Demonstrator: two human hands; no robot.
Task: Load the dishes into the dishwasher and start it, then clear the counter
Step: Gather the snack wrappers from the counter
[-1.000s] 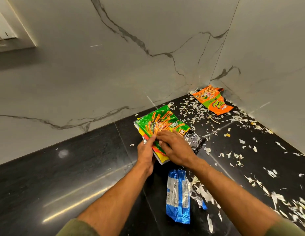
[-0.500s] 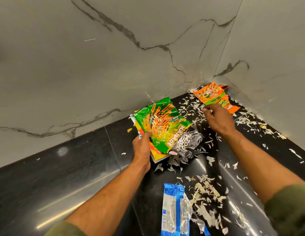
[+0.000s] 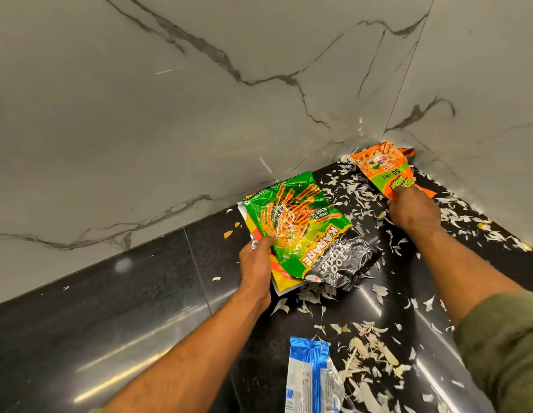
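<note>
A: Status, nearest item first?

B: A blue wrapper [image 3: 308, 380] is lying on the black counter [image 3: 110, 308] at the near edge of view, untouched, with pale peel scraps [image 3: 369, 353] spreading to its right.

A: And the hands?

B: The left hand [image 3: 257, 263] is pinching a stack of wrappers, the green snack packet [image 3: 301, 231] on top, thumb over its near corner. Farther back, the right hand [image 3: 412, 210] is gripping the near end of the orange packet [image 3: 384, 168], which is sitting in the corner against the marble wall [image 3: 199, 114].

A: Which step is in hand?

B: Counter clearing, by my judgement: wrappers are being gathered. The next move is likely calling for drawing the orange packet back onto the stack.

A: Clearances?

B: Two walls are closing the corner behind and right. Open counter is lying to the left.
</note>
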